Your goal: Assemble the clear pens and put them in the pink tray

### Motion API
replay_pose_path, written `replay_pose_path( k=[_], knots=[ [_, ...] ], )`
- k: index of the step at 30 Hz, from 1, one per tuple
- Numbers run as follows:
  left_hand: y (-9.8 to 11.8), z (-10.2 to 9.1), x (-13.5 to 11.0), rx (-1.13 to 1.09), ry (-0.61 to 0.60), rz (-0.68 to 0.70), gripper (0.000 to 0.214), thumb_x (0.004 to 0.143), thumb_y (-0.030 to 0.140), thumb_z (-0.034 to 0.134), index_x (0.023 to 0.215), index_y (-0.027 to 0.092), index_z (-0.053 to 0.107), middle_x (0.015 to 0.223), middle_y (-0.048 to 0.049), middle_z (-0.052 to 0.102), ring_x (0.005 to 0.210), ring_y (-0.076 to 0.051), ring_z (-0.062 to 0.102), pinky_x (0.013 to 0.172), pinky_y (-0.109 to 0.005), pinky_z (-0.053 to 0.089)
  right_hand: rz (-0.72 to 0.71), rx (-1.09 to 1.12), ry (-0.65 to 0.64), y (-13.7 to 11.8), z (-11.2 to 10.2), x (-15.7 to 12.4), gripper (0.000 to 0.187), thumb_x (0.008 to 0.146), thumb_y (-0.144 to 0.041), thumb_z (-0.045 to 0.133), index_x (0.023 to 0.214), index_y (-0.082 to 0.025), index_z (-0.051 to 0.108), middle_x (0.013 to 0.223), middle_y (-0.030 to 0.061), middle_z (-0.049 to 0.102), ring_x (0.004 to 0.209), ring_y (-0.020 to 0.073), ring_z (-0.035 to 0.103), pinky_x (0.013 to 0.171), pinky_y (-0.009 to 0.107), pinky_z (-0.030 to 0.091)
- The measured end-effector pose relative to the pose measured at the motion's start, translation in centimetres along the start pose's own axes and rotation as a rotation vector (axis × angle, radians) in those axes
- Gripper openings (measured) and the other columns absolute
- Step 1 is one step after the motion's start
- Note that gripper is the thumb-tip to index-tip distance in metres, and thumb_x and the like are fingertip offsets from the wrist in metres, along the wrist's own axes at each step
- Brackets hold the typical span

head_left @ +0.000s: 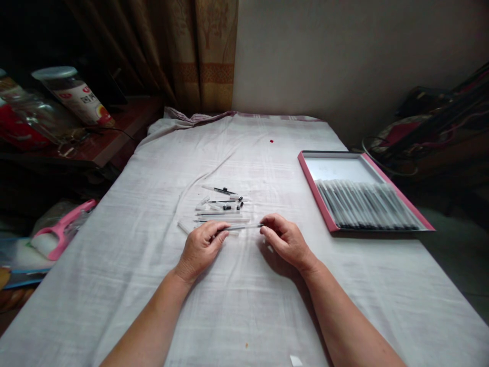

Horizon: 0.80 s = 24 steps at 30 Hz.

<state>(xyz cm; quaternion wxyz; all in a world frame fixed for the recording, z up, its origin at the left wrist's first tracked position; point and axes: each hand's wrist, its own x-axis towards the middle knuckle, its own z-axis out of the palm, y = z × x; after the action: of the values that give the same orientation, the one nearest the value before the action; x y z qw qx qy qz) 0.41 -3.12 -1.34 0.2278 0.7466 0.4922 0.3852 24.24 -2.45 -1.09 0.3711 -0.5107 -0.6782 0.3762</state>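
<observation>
Between my two hands stretches a slim, greyish pen [244, 227] with a dark end at the right; whether it is a whole pen or only part of one I cannot tell. My left hand [204, 248] pinches its left end between thumb and fingers. At the dark end, the thumb and fingertips of my right hand [286, 240] are closed on it. Just beyond lie loose pen parts: clear barrels [217, 214], small black plugs [227, 208] and a dark refill [224, 191]. The hands partly cover the nearest pieces.
A pink-edged box [311, 188] at the right holds a row of clear pens [367, 206]. A small red piece [271, 141] lies far back on the white cloth [237, 306]. On the left are a lidded canister [78, 97] and a pink-handled object [63, 229].
</observation>
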Motion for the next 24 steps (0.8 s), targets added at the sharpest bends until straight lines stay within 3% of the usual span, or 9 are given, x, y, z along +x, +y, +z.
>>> replay_pose_path(
  k=[3, 8, 12, 17, 24],
  knots=[
    [-0.02, 0.01, 0.0, -0.002, 0.001, 0.001, 0.017, 0.087, 0.024, 0.058, 0.097, 0.02, 0.07, 0.091, -0.0063, 0.074, 0.085, -0.018, 0.069, 0.079, -0.029, 0.055, 0.007, -0.001, -0.019, -0.04, 0.0, -0.01, 0.015, 0.087, -0.032, 0.051, 0.082, -0.02, 0.059, 0.069, 0.001, 0.062, 0.057, 0.0126, 0.057, 0.054, 0.023, 0.045],
    [-0.08, 0.04, -0.04, 0.004, -0.003, 0.01, 0.016, 0.088, 0.024, 0.058, 0.098, 0.02, 0.07, 0.092, -0.0063, 0.074, 0.086, -0.018, 0.069, 0.079, -0.029, 0.055, 0.003, 0.016, -0.011, -0.1, 0.02, 0.01, 0.014, 0.087, -0.032, 0.052, 0.091, -0.021, 0.059, 0.071, 0.0006, 0.063, 0.057, 0.0128, 0.057, 0.055, 0.024, 0.045],
    [-0.05, 0.05, -0.06, 0.005, -0.003, 0.01, 0.017, 0.088, 0.025, 0.058, 0.098, 0.02, 0.07, 0.091, -0.0063, 0.074, 0.085, -0.018, 0.069, 0.079, -0.029, 0.055, 0.003, 0.012, -0.02, -0.19, -0.01, 0.02, 0.015, 0.089, -0.032, 0.048, 0.082, -0.021, 0.056, 0.068, 0.0, 0.06, 0.058, 0.0128, 0.057, 0.056, 0.024, 0.044],
    [0.04, 0.05, -0.01, -0.005, 0.003, 0.01, 0.016, 0.087, 0.024, 0.059, 0.097, 0.02, 0.071, 0.09, -0.0058, 0.074, 0.084, -0.018, 0.069, 0.078, -0.028, 0.055, 0.001, 0.018, -0.052, -0.27, -0.02, 0.01, 0.013, 0.089, -0.031, 0.049, 0.09, -0.021, 0.057, 0.072, -0.0004, 0.062, 0.056, 0.0121, 0.056, 0.058, 0.025, 0.044],
    [0.02, 0.08, -0.05, -0.032, 0.031, 0.051, 0.015, 0.086, 0.02, 0.061, 0.098, 0.02, 0.07, 0.091, -0.0051, 0.074, 0.085, -0.017, 0.069, 0.078, -0.026, 0.054, -0.016, -0.072, -0.032, -0.5, 0.08, 0.2, 0.029, 0.091, -0.035, 0.043, 0.068, -0.021, 0.053, 0.06, -0.0007, 0.058, 0.054, 0.0122, 0.054, 0.058, 0.024, 0.042]
  ],
)
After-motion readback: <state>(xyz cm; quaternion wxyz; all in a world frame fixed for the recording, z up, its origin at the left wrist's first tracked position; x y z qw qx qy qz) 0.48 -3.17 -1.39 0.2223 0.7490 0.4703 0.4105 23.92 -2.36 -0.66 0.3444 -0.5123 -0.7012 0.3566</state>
